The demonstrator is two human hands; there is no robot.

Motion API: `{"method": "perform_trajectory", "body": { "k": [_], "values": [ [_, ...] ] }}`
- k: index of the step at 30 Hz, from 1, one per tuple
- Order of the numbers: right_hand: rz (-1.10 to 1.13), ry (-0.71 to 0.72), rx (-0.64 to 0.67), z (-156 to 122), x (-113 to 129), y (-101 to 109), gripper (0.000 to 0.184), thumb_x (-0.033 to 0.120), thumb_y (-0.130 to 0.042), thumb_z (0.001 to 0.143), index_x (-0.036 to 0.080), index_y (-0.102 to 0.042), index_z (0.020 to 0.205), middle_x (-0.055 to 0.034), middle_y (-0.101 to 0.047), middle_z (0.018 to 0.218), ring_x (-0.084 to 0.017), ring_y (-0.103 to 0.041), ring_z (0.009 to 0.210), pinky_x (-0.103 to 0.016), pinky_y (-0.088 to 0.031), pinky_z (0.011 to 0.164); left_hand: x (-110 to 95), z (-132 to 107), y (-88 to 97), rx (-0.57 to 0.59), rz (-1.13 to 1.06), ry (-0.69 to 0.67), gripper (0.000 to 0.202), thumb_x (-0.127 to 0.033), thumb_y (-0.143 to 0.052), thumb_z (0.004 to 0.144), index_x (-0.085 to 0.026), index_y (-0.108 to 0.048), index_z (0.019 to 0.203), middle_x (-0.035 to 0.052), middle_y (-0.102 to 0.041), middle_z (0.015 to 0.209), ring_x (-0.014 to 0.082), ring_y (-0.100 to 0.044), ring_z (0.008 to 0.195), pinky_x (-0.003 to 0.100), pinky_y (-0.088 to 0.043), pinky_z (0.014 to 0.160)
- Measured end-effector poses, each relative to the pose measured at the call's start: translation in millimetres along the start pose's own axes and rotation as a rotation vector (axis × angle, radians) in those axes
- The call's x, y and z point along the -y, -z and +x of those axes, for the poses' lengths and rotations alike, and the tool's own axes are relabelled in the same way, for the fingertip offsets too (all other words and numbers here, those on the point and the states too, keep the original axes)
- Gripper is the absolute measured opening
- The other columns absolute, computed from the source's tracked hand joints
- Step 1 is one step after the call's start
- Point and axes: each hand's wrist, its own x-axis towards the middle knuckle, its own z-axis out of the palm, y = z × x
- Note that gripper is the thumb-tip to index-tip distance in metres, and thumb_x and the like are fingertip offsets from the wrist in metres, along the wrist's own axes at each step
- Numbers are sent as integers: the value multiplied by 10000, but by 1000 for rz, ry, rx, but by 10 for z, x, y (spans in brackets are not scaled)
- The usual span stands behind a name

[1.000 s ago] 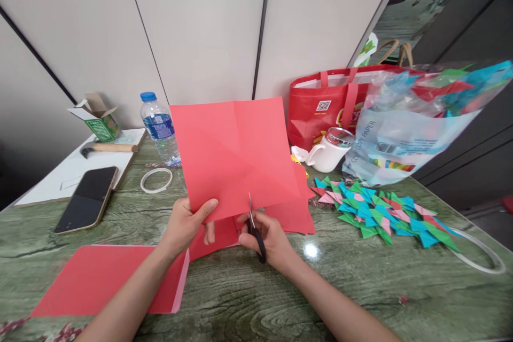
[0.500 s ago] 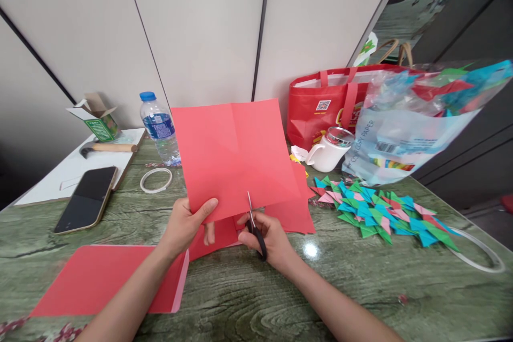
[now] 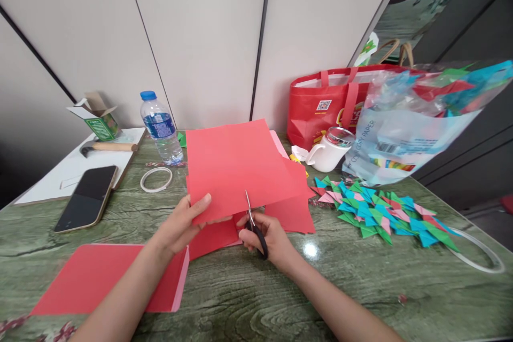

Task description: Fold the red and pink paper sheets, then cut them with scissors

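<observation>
My left hand (image 3: 186, 224) pinches the lower left corner of a red sheet of paper (image 3: 236, 163), thumb on top and fingers beneath. The sheet is held tilted above the table. My right hand (image 3: 266, 238) grips a pair of black-handled scissors (image 3: 258, 235). One blade lies over the sheet's near edge, around its middle; the other blade is hidden by the paper. More red sheets (image 3: 290, 212) lie underneath, partly covered. By my left forearm rests a stack of red paper (image 3: 100, 278) with a pink edge showing.
Left: a phone (image 3: 86, 197), a tape roll (image 3: 156, 179), a water bottle (image 3: 162, 131), a hammer-like tool (image 3: 108, 146) and a green box (image 3: 100, 125). Right: a white mug (image 3: 326, 152), a red bag (image 3: 304, 112), a plastic bag (image 3: 393, 144) and folded paper pieces (image 3: 372, 208).
The red sheet has tipped down, its far edge now lower and flatter. My left hand has shifted slightly left, its fingers now under the sheet. The scissors have barely moved.
</observation>
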Motion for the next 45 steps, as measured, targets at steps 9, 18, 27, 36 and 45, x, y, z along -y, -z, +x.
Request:
{"method": "perform_trajectory", "body": {
  "k": [9, 18, 27, 36, 45],
  "values": [
    [13, -24, 43, -13, 13, -7, 408, 501, -686, 620, 151, -552, 781, 54, -494, 500, -84, -446, 443, -237, -357, 469, 46, 17, 53, -92, -125, 40, 279, -130, -680, 686, -122, -627, 960, 99, -708, 939, 220, -673, 803, 304, -557, 724],
    [25, 4, 65, -33, 28, 29, 393, 455, -713, 626, 165, -560, 843, 37, -511, 616, -95, -468, 535, -256, -383, 555, 47, 5, 22, -89, 23, -59, 299, -157, -716, 659, -138, -615, 940, 71, -698, 921, 195, -663, 781, 290, -571, 685],
    [12, -7, 81, -31, 43, 36, 425, 501, -698, 623, 159, -561, 835, 37, -501, 571, -95, -445, 503, -250, -360, 512, 30, -3, 44, -35, 46, -38, 310, -145, -710, 656, -155, -603, 948, 53, -673, 901, 218, -649, 737, 359, -599, 529],
    [14, 66, 125, -47, 50, 38, 450, 519, -703, 615, 163, -558, 850, 8, -488, 693, -120, -445, 633, -258, -375, 591, 2, -16, 46, 19, 86, -39, 294, -146, -683, 685, -171, -597, 964, 43, -675, 870, 192, -652, 667, 315, -588, 509],
    [51, 28, 86, -32, 3, 30, 443, 494, -724, 598, 161, -563, 841, 24, -480, 658, -103, -420, 573, -250, -355, 561, -13, -32, 50, 9, 96, -36, 305, -144, -696, 669, -160, -590, 954, 45, -674, 857, 201, -656, 674, 306, -587, 497]
  ]
}}
